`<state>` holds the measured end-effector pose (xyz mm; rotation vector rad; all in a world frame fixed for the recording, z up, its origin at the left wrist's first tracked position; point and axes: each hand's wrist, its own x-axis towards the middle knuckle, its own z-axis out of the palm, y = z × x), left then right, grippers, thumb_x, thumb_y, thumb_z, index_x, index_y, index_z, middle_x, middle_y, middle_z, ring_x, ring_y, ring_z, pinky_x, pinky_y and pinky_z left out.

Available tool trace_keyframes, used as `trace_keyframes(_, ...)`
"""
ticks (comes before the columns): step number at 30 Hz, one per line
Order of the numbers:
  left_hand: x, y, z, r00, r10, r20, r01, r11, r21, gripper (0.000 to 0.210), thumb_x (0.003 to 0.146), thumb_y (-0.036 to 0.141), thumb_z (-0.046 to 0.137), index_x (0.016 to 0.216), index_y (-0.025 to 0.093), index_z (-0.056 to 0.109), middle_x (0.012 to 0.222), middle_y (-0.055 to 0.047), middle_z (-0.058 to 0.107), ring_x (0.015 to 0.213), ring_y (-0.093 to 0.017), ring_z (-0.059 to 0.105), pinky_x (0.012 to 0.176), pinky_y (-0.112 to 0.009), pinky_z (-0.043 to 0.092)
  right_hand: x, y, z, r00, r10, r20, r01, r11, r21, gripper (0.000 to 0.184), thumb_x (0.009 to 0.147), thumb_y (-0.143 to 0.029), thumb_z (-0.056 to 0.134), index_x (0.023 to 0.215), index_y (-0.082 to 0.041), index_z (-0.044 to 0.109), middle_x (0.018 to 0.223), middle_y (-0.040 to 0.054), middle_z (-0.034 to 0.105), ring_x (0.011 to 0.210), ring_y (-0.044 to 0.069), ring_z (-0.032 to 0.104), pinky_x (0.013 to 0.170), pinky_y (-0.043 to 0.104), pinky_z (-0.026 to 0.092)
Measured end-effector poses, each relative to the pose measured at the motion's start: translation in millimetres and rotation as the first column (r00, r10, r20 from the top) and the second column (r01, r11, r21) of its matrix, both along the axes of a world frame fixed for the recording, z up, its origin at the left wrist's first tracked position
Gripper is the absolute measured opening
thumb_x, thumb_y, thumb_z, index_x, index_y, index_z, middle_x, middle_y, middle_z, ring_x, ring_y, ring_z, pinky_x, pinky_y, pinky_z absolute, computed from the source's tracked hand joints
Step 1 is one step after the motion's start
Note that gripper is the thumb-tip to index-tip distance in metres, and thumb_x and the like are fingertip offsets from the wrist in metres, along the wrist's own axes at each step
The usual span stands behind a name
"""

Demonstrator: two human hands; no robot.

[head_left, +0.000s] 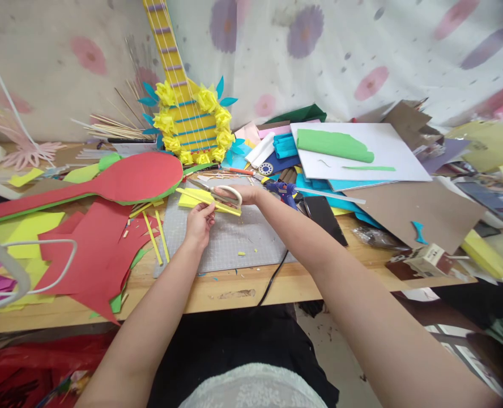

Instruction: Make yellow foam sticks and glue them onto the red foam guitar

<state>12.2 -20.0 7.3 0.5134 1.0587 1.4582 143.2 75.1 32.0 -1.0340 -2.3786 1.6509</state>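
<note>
Above the gray cutting mat (221, 255), your left hand (199, 225) pinches a thin yellow strip (230, 210) between thumb and fingers, while your right hand (246, 194) grips white-handled scissors (236, 196) just beside it; whether the blades touch the strip is hard to tell. Behind the mat stands a yellow stringed instrument (196, 126) ringed with paper flowers; to its left lies a red guitar-shaped cutout (145, 174), and at the mat's right are a blue glue gun (283, 188) and a black phone (324, 218).
</note>
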Motion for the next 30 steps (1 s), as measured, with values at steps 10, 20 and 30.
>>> trace_keyframes(10, 0.1, 5.6, -8.7, 0.993, 0.089, -0.078, -0.083, 0.993, 0.085, 0.028, 0.055, 0.018, 0.074, 0.071, 0.016, 0.051, 0.067, 0.002, 0.059, 0.060, -0.008, 0.059, 0.059, -0.021, 0.048, 24.7, -30.7, -7.9, 0.682, -0.607, 0.408, 0.161, 0.669, 0.726, 0.043, 0.079, -0.041, 0.050, 0.107, -0.008, 0.055, 0.108, 0.0226, 0.059, 0.098, 0.030, 0.056, 0.081, 0.036, 0.041)
trace_keyframes(20, -3.0, 11.7, -15.2, 0.972, 0.186, -0.142, -0.170, 0.979, 0.117, 0.025, 0.063, 0.017, 0.070, 0.073, 0.017, 0.047, 0.067, 0.002, 0.059, 0.057, -0.009, 0.061, 0.060, -0.024, 0.051, 89.1, -78.8, -27.3, 0.746, -0.665, -0.040, 0.449, 0.458, 0.767, 0.032, 0.084, -0.039, 0.041, 0.082, -0.016, 0.062, 0.081, 0.0083, 0.063, 0.076, 0.018, 0.055, 0.069, 0.026, 0.036)
trace_keyframes(30, -2.6, 15.5, -19.9, 0.974, 0.122, -0.193, -0.090, 0.982, 0.164, 0.015, 0.068, 0.013, 0.061, 0.074, 0.016, 0.048, 0.064, 0.003, 0.059, 0.056, -0.009, 0.060, 0.056, -0.022, 0.052, 148.8, -69.3, -25.3, 0.443, -0.894, -0.067, 0.620, 0.252, 0.743, 0.050, 0.067, -0.059, 0.057, 0.087, -0.014, 0.062, 0.084, 0.0105, 0.064, 0.080, 0.022, 0.056, 0.068, 0.030, 0.041)
